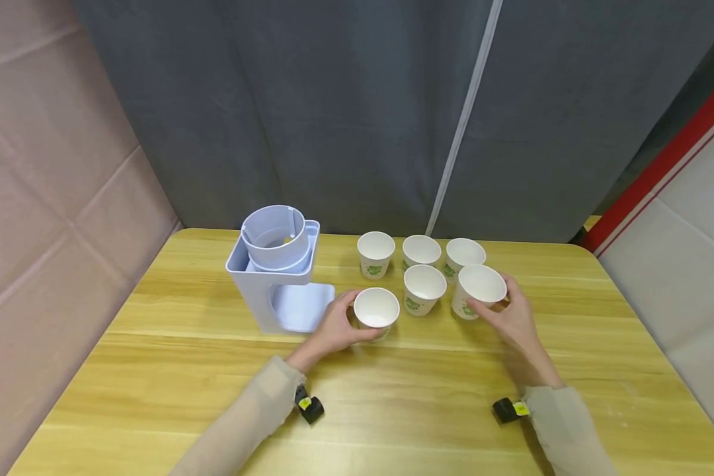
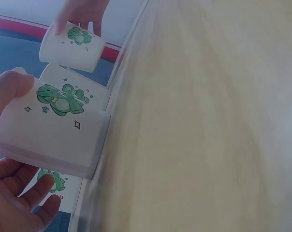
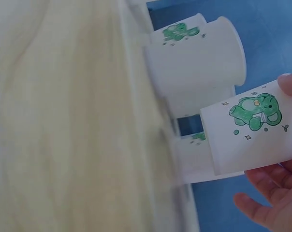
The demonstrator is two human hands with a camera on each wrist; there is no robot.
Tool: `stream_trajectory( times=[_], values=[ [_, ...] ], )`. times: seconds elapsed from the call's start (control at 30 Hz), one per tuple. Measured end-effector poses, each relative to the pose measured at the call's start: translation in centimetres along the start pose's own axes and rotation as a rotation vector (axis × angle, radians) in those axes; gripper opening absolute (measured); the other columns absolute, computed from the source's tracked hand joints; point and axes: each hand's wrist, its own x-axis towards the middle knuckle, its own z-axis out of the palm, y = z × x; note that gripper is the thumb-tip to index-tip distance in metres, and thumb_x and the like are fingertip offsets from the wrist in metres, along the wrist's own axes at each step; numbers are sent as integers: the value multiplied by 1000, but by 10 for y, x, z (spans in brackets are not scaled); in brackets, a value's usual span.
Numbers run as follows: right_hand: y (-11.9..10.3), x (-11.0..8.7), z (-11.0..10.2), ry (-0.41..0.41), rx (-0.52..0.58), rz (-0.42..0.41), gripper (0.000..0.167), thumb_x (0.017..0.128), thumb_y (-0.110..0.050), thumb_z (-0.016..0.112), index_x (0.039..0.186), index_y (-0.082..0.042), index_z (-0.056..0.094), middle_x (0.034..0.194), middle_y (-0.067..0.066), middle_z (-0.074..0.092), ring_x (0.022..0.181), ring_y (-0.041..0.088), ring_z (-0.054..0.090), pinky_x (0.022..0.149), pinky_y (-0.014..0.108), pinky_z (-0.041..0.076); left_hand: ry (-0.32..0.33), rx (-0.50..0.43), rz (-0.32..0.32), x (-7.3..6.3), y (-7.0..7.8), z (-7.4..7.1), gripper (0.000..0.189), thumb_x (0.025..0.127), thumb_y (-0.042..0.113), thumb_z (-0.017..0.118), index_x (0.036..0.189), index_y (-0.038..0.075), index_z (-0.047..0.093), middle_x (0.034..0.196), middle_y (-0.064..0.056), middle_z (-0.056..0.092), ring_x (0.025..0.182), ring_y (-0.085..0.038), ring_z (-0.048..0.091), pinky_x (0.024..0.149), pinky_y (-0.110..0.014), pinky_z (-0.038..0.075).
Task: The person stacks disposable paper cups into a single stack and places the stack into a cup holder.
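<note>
Wooden table [image 1: 155, 370] before a grey curtain: I see my left hand [image 1: 333, 327] curled round a light, easily crushed paper cup [image 1: 376, 309] near the dispenser [image 1: 279, 271], my right hand [image 1: 514, 317] holding a tilted cup [image 1: 478, 289] at right, both gripped mid-wall, four others [image 1: 419, 251] standing beyond.

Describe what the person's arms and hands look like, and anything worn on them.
Both arms wear loose, light beige long sleeves that end at the wrist. The left hand and right hand are bare, with no gloves or rings visible. A small black device with a yellow tag sits by each wrist: left wrist device, right wrist device.
</note>
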Motion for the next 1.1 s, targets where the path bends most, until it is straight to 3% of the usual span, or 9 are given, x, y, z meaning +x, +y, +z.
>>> stream_trajectory(
  times=[0.27,0.4,0.7,1.1],
  values=[
    [-65,-8,-3,34,-41,-66,57,71,6,74,120,15,48,109,27,57,89,-7,46,74,8,38,-9,-10,-15,0,0,-1,66,61,11,86,119,-1,57,109,-11,62,102,-24,57,89,-35,47],
    [-81,-8,1,46,-18,-105,58,67,6,77,118,14,51,106,24,60,87,-7,47,73,8,39,-4,-4,-13,-1,1,-1,66,61,11,87,119,-1,58,109,-11,62,102,-24,57,88,-34,47],
    [-77,1,12,66,23,-141,66,62,6,80,121,10,52,108,21,61,89,-4,49,75,10,40,0,0,4,0,2,-1,68,60,10,88,119,-4,57,110,-16,61,102,-28,56,90,-36,47],
    [-102,5,44,-42,245,-300,62,61,10,79,117,11,53,107,17,60,92,6,55,80,14,44,1,38,5,0,3,-1,66,60,11,86,118,-4,57,107,-14,61,99,-26,56,85,-33,49]
  ],
)
